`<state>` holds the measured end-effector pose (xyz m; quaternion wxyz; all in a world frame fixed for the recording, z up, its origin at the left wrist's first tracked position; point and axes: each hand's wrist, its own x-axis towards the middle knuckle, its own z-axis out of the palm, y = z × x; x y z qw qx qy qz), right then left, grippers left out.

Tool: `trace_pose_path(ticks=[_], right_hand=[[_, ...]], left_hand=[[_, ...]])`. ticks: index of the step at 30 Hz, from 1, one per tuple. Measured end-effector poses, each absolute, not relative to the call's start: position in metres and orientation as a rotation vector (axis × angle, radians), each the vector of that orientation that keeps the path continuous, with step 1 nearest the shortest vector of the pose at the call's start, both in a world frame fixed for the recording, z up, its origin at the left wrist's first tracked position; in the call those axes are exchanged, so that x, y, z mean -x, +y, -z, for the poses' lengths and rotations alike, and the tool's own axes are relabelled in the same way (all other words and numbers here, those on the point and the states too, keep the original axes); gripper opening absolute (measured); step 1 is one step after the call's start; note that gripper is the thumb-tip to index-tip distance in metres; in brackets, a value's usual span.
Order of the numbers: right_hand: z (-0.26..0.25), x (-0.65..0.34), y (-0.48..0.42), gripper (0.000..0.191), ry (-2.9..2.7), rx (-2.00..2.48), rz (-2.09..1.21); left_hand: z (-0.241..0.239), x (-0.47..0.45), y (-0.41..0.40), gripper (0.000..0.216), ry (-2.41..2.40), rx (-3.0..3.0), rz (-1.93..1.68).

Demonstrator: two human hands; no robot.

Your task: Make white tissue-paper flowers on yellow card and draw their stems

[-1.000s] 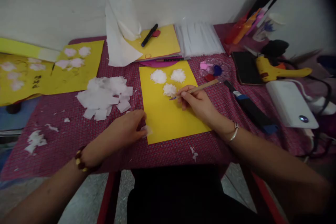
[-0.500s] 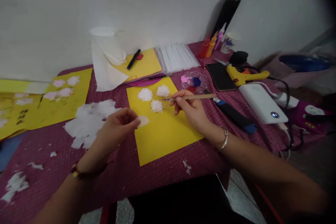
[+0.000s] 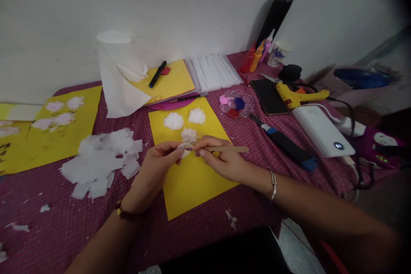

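Between the fingers of my left hand is pinched a small piece of white paper. My right hand grips a thin wooden stick, its tip meeting the paper; the exact contact is hidden by my fingers. Both hands are over a yellow sheet. On the sheet's upper part sit three fluffy white paper tufts, one of them a tuft at the left. A loose heap of white paper pieces lies left of my left hand.
Right of the sheet are a paint palette, a utility knife, a phone, a yellow glue gun and a white power bank. A paper roll and small bottles stand at the back.
My hands have come together over the sheet. My left hand moved right with the paper piece, and my right hand brought the stick down and left to it. The view shifted slightly.
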<state>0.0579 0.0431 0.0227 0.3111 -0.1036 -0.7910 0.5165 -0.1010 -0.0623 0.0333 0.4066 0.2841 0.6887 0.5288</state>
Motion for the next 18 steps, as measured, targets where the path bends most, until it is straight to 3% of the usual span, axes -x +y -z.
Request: trace_pose_path(ticks=[11, 18], right_hand=[[-0.0223, -0.058, 0.043, 0.016, -2.06, 0.258, -1.352], [-0.0208, -0.0571, 0.0397, 0.015, -1.819, 0.292, -1.664]], left_hand=[[-0.0286, 0.0948, -0.0666, 0.015, 1.547, -0.584, -1.544], [-0.0284, 0.0925, -0.0648, 0.012, 1.362, -0.526, -1.664]])
